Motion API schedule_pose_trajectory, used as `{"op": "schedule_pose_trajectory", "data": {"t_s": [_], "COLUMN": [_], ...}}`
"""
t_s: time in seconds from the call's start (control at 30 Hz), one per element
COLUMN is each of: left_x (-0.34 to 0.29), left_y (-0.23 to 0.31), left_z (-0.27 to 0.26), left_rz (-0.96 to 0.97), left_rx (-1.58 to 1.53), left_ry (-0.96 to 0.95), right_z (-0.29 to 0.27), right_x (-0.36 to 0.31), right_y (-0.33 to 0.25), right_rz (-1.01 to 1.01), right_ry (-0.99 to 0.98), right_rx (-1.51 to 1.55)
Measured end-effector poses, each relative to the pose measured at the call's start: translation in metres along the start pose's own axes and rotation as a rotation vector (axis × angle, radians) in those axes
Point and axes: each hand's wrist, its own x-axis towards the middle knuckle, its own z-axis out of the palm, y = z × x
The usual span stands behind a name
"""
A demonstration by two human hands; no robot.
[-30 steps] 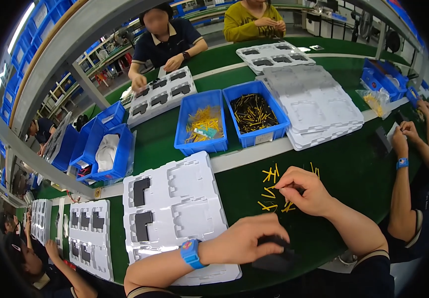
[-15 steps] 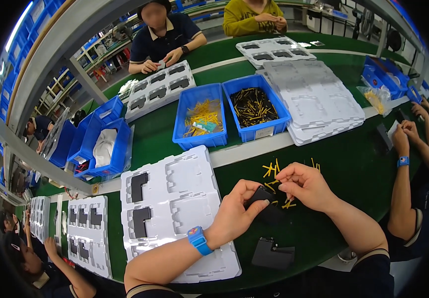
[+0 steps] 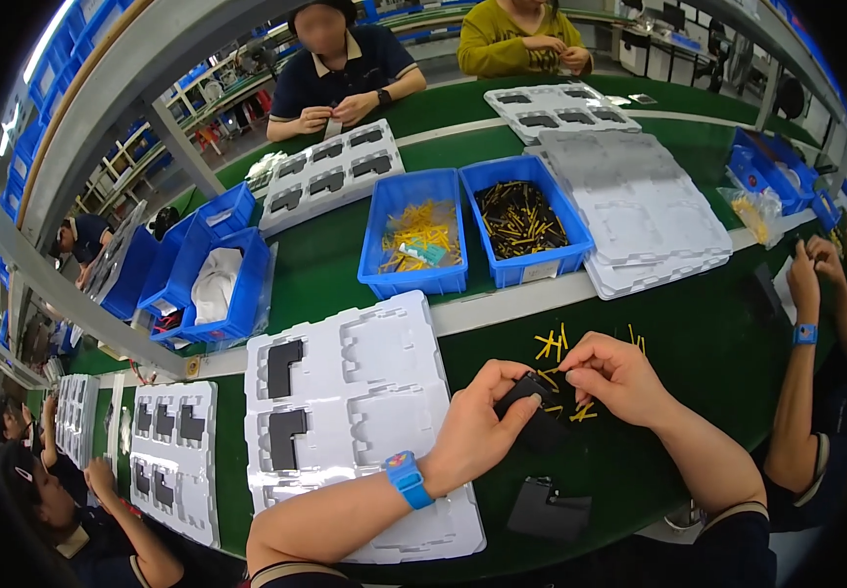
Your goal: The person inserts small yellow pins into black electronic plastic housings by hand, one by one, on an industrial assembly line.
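Note:
My left hand (image 3: 487, 426) is wrapped round a black L-shaped part (image 3: 543, 429), its thumb pressed along the upper end. Close by that end, my right hand (image 3: 621, 380) has thumb and forefinger pinched together. Whatever lies between those fingertips is too small to make out. Thin yellow strips (image 3: 549, 345) are scattered on the green table around and beyond the right hand. A second black part (image 3: 549, 510) rests on the table nearer to me. Left of my hands, a white moulded tray (image 3: 389, 348) holds two black L-shaped parts (image 3: 286, 439) in its left pockets.
Beyond my hands stand a blue bin with yellow strips (image 3: 374, 265) and a blue bin with black-and-yellow strips (image 3: 580, 250). Stacked white trays (image 3: 653, 201) sit right of them. A metal post (image 3: 80, 304) rises at left. Co-workers sit across and on both sides.
The view has shifted slightly, so the table sits further right in it. My hands keep nearly the same hold. The person across has raised a small pale piece.

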Motion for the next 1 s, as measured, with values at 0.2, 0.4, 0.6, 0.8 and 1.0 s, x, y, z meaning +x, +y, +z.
{"op": "schedule_pose_trajectory", "data": {"t_s": [0.2, 0.4, 0.6, 0.8, 1.0], "left_x": [0.013, 0.015, 0.009, 0.006, 0.006], "left_y": [-0.013, -0.005, -0.007, -0.006, -0.008], "left_z": [0.002, 0.002, 0.006, 0.007, 0.008], "left_rz": [-0.006, -0.014, 0.016, 0.064, 0.111], "left_rx": [-0.181, -0.046, 0.001, 0.097, 0.059], "left_ry": [0.021, 0.050, 0.131, 0.152, 0.166], "right_z": [0.003, 0.011, 0.022, 0.036, 0.037], "right_x": [0.007, 0.011, 0.008, 0.005, 0.005], "right_y": [-0.004, -0.010, -0.005, -0.010, -0.011], "right_rz": [0.061, 0.014, -0.005, -0.047, -0.091], "right_ry": [0.080, 0.146, 0.170, 0.218, 0.221], "right_rx": [0.160, 0.195, 0.084, 0.092, 0.040]}}
